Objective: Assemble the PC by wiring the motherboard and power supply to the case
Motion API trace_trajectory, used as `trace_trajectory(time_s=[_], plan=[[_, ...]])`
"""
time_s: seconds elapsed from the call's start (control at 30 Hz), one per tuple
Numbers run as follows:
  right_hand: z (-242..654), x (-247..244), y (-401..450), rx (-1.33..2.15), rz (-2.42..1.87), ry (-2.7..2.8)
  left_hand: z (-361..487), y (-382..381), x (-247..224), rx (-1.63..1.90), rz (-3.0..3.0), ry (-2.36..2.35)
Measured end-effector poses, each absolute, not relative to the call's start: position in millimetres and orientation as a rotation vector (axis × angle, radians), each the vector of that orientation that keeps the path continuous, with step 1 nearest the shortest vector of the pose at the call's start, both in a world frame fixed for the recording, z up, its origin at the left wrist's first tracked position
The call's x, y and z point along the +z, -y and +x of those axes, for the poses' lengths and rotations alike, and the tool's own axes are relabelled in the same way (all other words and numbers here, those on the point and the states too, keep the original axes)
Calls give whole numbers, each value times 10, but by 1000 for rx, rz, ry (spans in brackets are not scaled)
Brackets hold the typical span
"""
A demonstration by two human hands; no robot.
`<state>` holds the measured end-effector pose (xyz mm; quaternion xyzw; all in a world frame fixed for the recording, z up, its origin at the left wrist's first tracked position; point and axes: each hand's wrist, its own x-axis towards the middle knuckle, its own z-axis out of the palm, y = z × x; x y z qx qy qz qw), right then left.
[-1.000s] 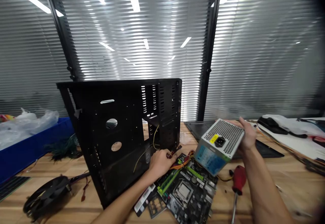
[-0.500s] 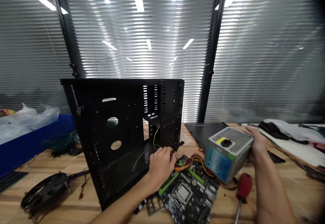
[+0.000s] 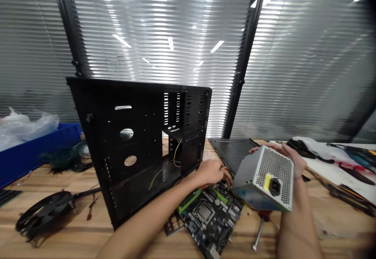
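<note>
Raised above the tabletop at right of frame, a boxy computer power supply unit (image 3: 263, 180), tilted so its perforated steel grille (image 3: 274, 169) and black power inlet (image 3: 274, 186) face the camera, gripped by the right hand (image 3: 283, 151), with fingers (image 3: 273, 147) curled over the top edge and palm behind the casing. Probably dense and heavy for its size: rigid sheet metal, smooth and a little slippery on its flat faces, so best held by its edges or from beneath. Left hand (image 3: 209, 172) low at centre, fingers bent, right beside a bundle of orange and yellow cables (image 3: 226, 178); whether closed on them, impossible to tell. Just below, a motherboard (image 3: 205, 220) with green slots, lying flat on the wooden workbench (image 3: 331, 227), and a metal I/O shield (image 3: 174, 224) next to its lower left edge. Left of centre, a black computer case (image 3: 96, 141) standing with its side open, thin yellow wires (image 3: 164, 172) inside. Red-handled screwdriver (image 3: 258, 235) mostly hidden under the power supply unit, case fan (image 3: 44, 214) at lower left, blue plastic crate (image 3: 38, 149) with clear plastic bags (image 3: 26, 127) at far left.
</note>
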<state>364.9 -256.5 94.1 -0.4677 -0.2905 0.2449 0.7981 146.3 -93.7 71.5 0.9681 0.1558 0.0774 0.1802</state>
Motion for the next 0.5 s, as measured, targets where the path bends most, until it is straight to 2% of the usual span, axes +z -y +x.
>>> trace_trajectory(time_s=[0.23,0.5], plan=[[3745,881,2482,579,-1015,746,1929,795,892,-425,2545,-369],[3811,821,2460,621,-939,853,2143,736,829,-507,2344,-562]])
